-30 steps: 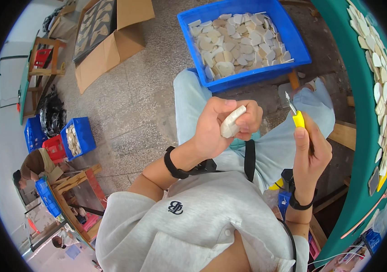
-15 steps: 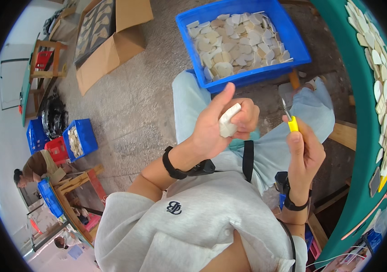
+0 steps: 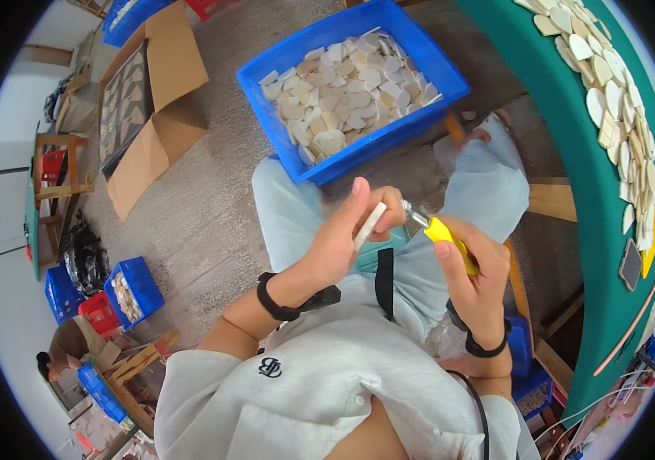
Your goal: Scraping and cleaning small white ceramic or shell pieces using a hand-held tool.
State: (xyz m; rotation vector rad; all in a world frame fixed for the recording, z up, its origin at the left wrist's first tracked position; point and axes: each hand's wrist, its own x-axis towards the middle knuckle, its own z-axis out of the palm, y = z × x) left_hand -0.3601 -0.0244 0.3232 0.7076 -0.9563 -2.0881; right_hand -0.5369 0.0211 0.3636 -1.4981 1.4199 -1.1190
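Note:
My left hand is closed around a thin, flat off-white piece, held edge-up with the thumb raised beside it. In my right hand is a tool with a yellow handle and a narrow metal tip. The tip points left, close to the fingers of my left hand; whether it touches the piece cannot be made out. Beyond my hands, a blue bin holds many similar flat, rounded pieces.
On the right curves a green tabletop with a long heap of pale pieces and a dark phone-like device. An opened cardboard box stands left. Farther left are a blue crate and a bending person.
My right hand has brought the yellow-handled tool left and lower, up to my left hand. The piece has turned so its thin edge shows. The whole view has shifted.

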